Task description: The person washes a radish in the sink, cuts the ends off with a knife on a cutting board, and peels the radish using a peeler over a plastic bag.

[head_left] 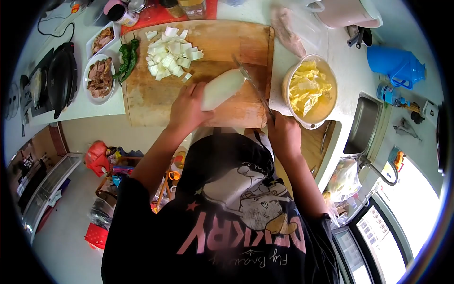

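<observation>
My left hand (pixel 189 105) is wrapped round the near end of a thick, pale daikon radish (pixel 223 89), which lies slanted above the wooden cutting board (pixel 222 45). In my right hand (pixel 285 132) is a knife (pixel 257 90), its blade seen nearly edge-on and touching or very close to the daikon's far end. Whether the blade has cut into it I cannot tell. Chopped white vegetable pieces (pixel 171 54) sit in a heap on the board's upper left. Green peppers (pixel 126 57) rest at its left edge.
Right of the board stands a colander (pixel 334 90) of yellow-green leaves, with a piece of raw meat (pixel 287 33) behind it. A bowl of meat pieces (pixel 99 79) and a black electric pan (pixel 61 78) are at left. A sink (pixel 363 124) lies far right.
</observation>
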Available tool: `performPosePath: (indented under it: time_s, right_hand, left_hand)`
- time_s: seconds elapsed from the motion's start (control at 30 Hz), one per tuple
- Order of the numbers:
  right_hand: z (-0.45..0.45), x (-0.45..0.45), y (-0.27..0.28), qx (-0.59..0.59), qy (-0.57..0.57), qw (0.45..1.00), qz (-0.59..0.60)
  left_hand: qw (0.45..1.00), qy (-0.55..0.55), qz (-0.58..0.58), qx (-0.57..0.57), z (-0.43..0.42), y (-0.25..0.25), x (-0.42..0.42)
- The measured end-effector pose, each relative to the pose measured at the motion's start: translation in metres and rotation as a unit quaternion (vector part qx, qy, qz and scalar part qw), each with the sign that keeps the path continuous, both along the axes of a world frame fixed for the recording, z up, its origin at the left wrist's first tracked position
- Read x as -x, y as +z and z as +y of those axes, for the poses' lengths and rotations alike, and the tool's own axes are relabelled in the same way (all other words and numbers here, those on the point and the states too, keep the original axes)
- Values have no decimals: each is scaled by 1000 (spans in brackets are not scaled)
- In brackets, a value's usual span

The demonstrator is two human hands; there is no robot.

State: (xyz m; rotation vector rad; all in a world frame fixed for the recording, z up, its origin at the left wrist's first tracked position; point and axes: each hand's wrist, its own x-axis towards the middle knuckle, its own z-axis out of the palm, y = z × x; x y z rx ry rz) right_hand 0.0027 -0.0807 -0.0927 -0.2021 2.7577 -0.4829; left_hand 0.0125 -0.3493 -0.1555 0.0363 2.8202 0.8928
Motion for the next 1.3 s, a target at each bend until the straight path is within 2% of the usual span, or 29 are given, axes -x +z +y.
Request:
performPosePath:
  time_s: [0.33,0.5,0.53,0.6,0.67,0.73,0.83,0.87,1.0,1.03,1.07,1.1,1.2,1.3]
  right_hand:
    - [18,3,10,-20,7,996,-86]
    - [19,2,12,68,-46,996,-42]
    - [19,2,15,87,-62,993,-41]
    - [19,2,23,108,-89,989,-47]
    - [22,-1,23,136,-110,984,-22]
    - [21,2,25,153,-131,979,3]
    - [22,3,26,172,-147,974,35]
    - [24,3,26,179,-145,972,47]
    - [34,4,32,159,-139,977,39]
    - [36,4,34,151,-138,978,29]
    - [38,3,37,144,-136,980,18]
    - [40,1,38,136,-133,982,5]
    - [34,-4,30,125,-108,986,-4]
    - [17,-7,31,111,-74,991,0]
  left_hand:
    - [999,-12,-26,-29,-2,1,11]
    - [995,-21,-63,-78,-12,2,18]
    - [986,13,-112,-126,-13,1,17]
    - [950,79,-208,-219,-6,-3,14]
    - [857,207,-301,-364,9,1,15]
    - [726,293,-364,-505,28,14,16]
    - [636,321,-381,-589,50,18,15]
    - [644,317,-382,-582,56,22,15]
    - [825,245,-258,-439,60,5,5]
    - [896,159,-162,-382,53,0,7]
    - [958,93,-84,-258,47,-4,9]
    - [992,26,-6,-126,45,0,13]
    - [996,24,53,-63,44,-7,25]
    - [992,10,107,-72,42,-13,27]
